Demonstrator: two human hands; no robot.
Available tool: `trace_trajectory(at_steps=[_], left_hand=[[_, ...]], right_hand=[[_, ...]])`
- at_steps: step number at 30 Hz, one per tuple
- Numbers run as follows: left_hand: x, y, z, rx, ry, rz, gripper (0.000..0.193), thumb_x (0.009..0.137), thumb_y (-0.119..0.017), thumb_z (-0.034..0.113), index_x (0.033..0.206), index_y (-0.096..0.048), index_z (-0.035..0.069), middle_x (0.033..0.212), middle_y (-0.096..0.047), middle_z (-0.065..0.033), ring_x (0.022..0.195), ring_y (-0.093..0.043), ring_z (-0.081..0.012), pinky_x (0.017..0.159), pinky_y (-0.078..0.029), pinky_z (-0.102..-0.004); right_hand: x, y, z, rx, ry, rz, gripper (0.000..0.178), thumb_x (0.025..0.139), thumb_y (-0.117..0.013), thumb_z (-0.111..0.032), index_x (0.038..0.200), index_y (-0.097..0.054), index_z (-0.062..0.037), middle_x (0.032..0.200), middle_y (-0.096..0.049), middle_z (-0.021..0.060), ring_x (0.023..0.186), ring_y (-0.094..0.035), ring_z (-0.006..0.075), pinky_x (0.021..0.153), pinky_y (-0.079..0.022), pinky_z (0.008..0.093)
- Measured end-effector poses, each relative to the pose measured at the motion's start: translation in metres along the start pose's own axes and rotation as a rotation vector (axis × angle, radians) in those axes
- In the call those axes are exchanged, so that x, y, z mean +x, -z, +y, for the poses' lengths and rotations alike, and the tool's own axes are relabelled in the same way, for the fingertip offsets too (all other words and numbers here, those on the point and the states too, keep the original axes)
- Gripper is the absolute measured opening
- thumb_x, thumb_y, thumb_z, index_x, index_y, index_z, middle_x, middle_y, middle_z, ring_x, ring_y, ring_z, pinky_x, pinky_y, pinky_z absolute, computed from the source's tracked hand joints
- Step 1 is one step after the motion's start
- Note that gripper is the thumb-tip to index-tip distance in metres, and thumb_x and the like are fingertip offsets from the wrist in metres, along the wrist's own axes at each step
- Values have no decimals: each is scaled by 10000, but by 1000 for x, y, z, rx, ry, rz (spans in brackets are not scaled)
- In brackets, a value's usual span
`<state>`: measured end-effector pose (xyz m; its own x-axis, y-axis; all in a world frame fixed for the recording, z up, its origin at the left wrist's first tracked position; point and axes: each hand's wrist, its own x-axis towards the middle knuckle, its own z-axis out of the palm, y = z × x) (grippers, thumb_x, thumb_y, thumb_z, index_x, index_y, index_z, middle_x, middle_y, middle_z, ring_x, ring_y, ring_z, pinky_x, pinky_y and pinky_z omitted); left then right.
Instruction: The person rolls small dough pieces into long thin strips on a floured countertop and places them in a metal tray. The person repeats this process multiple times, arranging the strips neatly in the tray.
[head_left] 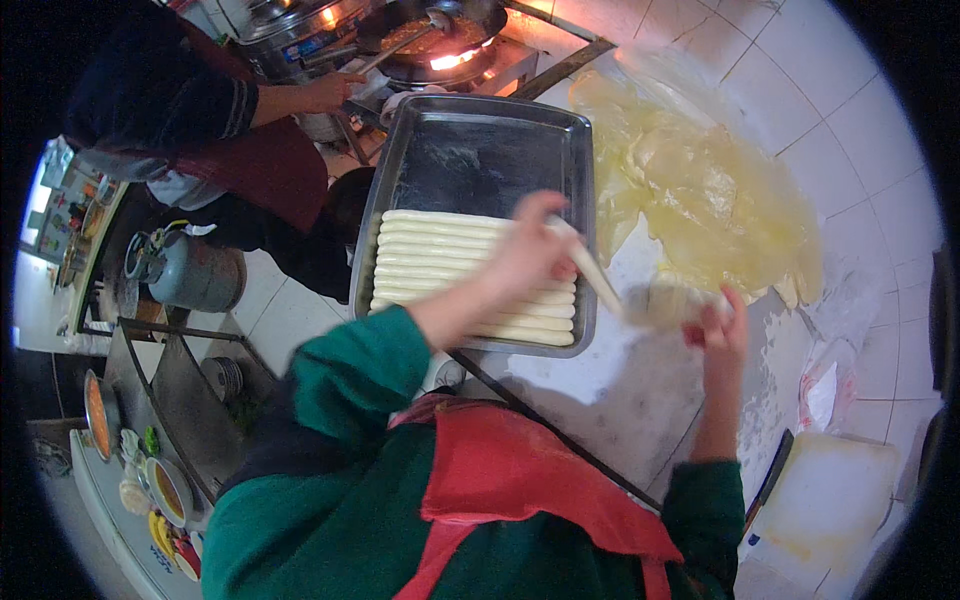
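A dark metal baking tray [490, 105] lies before me, its near half lined with several pale dough ropes [440, 245] set side by side. Over the tray, my left hand [530, 250] is closed on one end of another dough rope [597, 280], which slants down to the right past the tray's edge. Beyond that edge the rope is smeared by motion and runs toward my right hand [717, 325]. The fingers of my right hand are blurred but look pinched on its far end, above the floured worktop [640, 370].
Oily yellow plastic sheeting [720, 200] covers the worktop's far right. A whitish cutting board [830, 490] lies at lower right, beside a dark-handled tool [770, 480]. At far left, another person's hand [335, 92] works at a wok [430, 35] over flame. A gas cylinder [200, 270] stands left.
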<state>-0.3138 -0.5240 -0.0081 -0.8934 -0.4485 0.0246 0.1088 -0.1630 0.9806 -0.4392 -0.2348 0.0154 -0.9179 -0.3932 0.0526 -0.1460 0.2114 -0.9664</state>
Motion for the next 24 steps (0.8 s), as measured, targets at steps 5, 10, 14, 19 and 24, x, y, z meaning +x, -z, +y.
trace_trajectory(at_steps=[5, 10, 14, 19, 24], left_hand=[[14, 188, 17, 431, 81, 162, 257, 929, -601, 258, 990, -583, 10, 756, -620, -52, 637, -595, -95, 557, -499, -231], [20, 225, 30, 1165, 71, -112, 205, 844, -658, 167, 967, -584, 21, 815, -622, -76, 761, -616, -182, 700, -503, -331], [44, 217, 32, 1567, -145, -410, 217, 818, -614, 167, 994, -608, 39, 947, -643, -136, 920, -605, -300, 847, -467, -414], [46, 225, 29, 1768, 67, -483, 235, 869, -540, 230, 999, -615, 50, 978, -647, -148, 955, -606, -315, 860, -467, -407], [48, 168, 35, 1777, 144, -362, 300, 876, -543, 302, 1009, -628, 48, 1068, -632, -167, 1026, -588, -324, 890, -455, -439]], right_hand=[[85, -149, -20, 434, -433, -145, 408, 914, -548, -173, 1281, -430, -40, 921, -604, 123, 675, -651, 210, 558, -545, 304], [122, -228, -16, -97, -416, -332, 293, 893, -579, -197, 1124, -536, -21, 900, -619, 147, 693, -658, 231, 591, -552, 331], [163, -240, 0, -1103, 356, -443, 252, 861, -591, -189, 1038, -602, -10, 912, -659, 180, 767, -659, 329, 700, -551, 405], [170, -239, 7, -1136, 545, -729, 220, 839, -518, -154, 977, -641, -34, 914, -659, 193, 830, -639, 389, 780, -528, 448], [123, -244, -10, -1150, 359, -781, 182, 826, -502, -141, 886, -667, -93, 816, -642, 154, 809, -650, 354, 713, -525, 446]])
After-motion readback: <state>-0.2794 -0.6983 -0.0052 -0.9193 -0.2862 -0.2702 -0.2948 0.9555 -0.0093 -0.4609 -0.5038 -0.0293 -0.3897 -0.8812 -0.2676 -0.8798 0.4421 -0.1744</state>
